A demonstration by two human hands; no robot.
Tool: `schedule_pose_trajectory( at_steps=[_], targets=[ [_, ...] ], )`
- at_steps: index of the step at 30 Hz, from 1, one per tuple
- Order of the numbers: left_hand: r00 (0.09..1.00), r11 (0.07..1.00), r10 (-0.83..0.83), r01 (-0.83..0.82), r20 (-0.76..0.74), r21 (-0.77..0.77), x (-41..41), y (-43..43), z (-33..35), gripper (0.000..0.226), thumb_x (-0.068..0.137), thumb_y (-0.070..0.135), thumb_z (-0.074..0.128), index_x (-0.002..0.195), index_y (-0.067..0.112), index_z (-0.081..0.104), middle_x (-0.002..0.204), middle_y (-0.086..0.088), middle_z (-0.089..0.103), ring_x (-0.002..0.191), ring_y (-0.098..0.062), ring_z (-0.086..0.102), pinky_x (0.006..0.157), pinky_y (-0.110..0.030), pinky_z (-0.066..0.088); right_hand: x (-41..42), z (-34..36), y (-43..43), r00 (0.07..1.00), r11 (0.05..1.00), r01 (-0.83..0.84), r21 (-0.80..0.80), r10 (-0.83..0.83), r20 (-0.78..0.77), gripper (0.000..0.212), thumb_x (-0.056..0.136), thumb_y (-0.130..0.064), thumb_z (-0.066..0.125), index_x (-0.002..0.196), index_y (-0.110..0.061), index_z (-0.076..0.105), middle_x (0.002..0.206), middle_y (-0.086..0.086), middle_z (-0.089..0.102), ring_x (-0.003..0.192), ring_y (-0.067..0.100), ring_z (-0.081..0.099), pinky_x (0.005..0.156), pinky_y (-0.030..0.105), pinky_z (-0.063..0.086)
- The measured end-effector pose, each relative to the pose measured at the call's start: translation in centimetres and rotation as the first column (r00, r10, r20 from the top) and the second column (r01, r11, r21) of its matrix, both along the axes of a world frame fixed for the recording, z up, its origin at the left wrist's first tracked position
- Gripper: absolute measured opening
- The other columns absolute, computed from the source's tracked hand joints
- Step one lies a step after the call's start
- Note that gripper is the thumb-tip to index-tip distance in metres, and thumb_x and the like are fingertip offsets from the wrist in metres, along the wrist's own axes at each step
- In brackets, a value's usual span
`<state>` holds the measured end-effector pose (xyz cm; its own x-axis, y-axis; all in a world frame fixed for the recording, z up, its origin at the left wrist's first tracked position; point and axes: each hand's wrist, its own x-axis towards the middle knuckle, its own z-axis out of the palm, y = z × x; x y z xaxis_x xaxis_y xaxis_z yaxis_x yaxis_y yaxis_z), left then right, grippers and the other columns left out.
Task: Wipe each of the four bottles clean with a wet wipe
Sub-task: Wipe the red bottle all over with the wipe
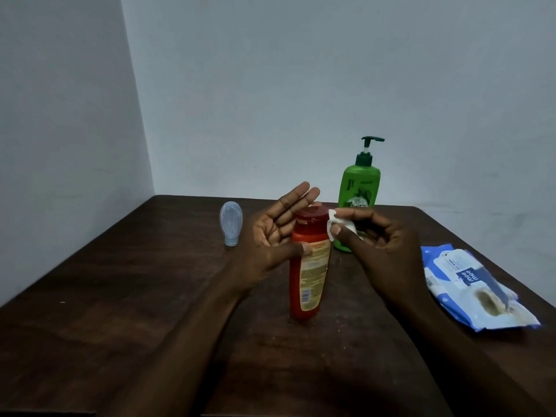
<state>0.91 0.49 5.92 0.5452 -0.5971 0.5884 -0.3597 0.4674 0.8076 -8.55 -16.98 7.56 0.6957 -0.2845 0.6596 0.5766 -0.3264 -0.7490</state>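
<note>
Red plastic bottle stands on the dark wooden counter; straight-fingered left hand thumbs it; right hand pinches a white wet wipe at its cap.

Two arms of one person show from the bottom edge upward, both bare. The left forearm and the right forearm are slim and uncovered along all their visible length. They look smooth, and are darker near the lower edge where the light is dim. The left hand has long, slender fingers with clear creases at the joints, and lines cross its palm. The left thumbnail is short, trimmed and pale pink. The right hand shows rounded knuckles on its back, and the right thumbnail is likewise short and pale. Both wrists are narrow and bare.
</note>
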Motion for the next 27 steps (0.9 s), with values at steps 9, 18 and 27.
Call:
schedule_pose_trajectory(
  at_steps=[9, 18, 27],
  targets=[
    [0.899, 0.894, 0.435, -0.423, -0.054, 0.150, -3.6, -0.5, -0.8, 0.060, 0.068, 0.024, 0.086, 0.122, 0.031, 0.059, 0.123, 0.005, 0.070, 0.113, -0.008, 0.068, 0.090, -0.030, 0.059, -1.0, 1.3, 0.1, 0.972, 0.924, 0.232, -0.303, -0.212, 0.100, 0.018, 0.089, -0.025, 0.068, 0.106, -0.026, 0.074, 0.103, -0.015, 0.070, 0.101, 0.000, 0.064, 0.081, 0.012, 0.051],
    [0.762, 0.739, 0.647, -0.640, 0.044, 0.212, -4.4, -0.7, -0.7, 0.043, 0.066, 0.040, 0.087, 0.102, 0.045, 0.065, 0.115, 0.017, 0.071, 0.115, -0.002, 0.063, 0.101, -0.048, 0.053, -1.6, 5.1, 0.8, 0.936, 0.779, 0.277, -0.563, -0.352, -0.027, 0.013, 0.092, -0.028, 0.065, 0.098, -0.025, 0.076, 0.093, -0.013, 0.069, 0.085, -0.003, 0.059, 0.066, 0.003, 0.037],
    [0.775, 0.759, 0.629, -0.631, 0.070, 0.164, -5.3, -1.0, 0.3, 0.053, 0.071, 0.046, 0.077, 0.118, 0.021, 0.072, 0.112, 0.008, 0.076, 0.112, -0.011, 0.068, 0.099, -0.052, 0.053, -2.2, 6.1, 4.7, 0.943, 0.555, 0.264, -0.789, -0.321, 0.090, 0.019, 0.095, -0.026, 0.058, 0.105, -0.021, 0.073, 0.102, -0.004, 0.061, 0.100, 0.015, 0.052, 0.092, 0.038, 0.038]
  ],
)
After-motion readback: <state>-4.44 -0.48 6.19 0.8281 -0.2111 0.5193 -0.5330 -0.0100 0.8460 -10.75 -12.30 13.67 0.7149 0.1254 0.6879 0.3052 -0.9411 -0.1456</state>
